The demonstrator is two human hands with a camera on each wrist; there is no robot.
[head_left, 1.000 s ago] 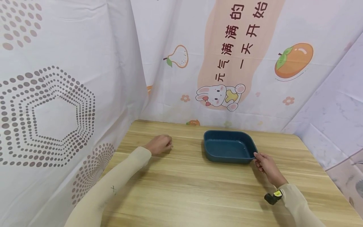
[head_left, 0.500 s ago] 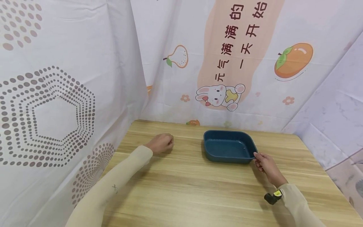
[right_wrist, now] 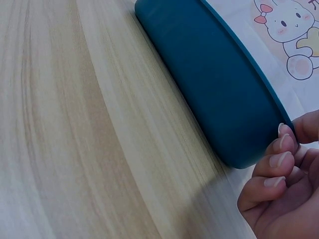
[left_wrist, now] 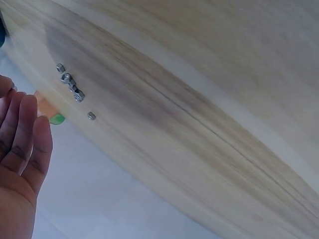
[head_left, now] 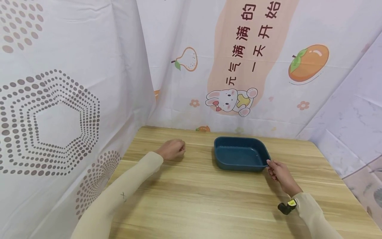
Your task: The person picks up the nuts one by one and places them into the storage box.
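Note:
A dark blue rectangular tray [head_left: 238, 156] with rounded corners stands on the wooden table. My right hand [head_left: 280, 176] pinches its near right corner at the rim, and the right wrist view shows the thumb above and the fingers curled below the rim. My left hand [head_left: 172, 149] is over the table, left of the tray and apart from it, with fingers bent. In the left wrist view its thumb and fingertips meet at the frame edge, and whether something small is between them is hidden. Several small metal nuts [left_wrist: 66, 78] lie on the table close to that hand.
The wooden table [head_left: 203, 202] meets a printed curtain [head_left: 185, 109] just behind the tray. Another curtain [head_left: 59, 126] with dotted hexagons hangs at the left, beside the left arm. A black device [head_left: 287, 207] sits on the right wrist.
My left hand has moved slightly right and away from me over the table. The right hand and the tray have stayed in place.

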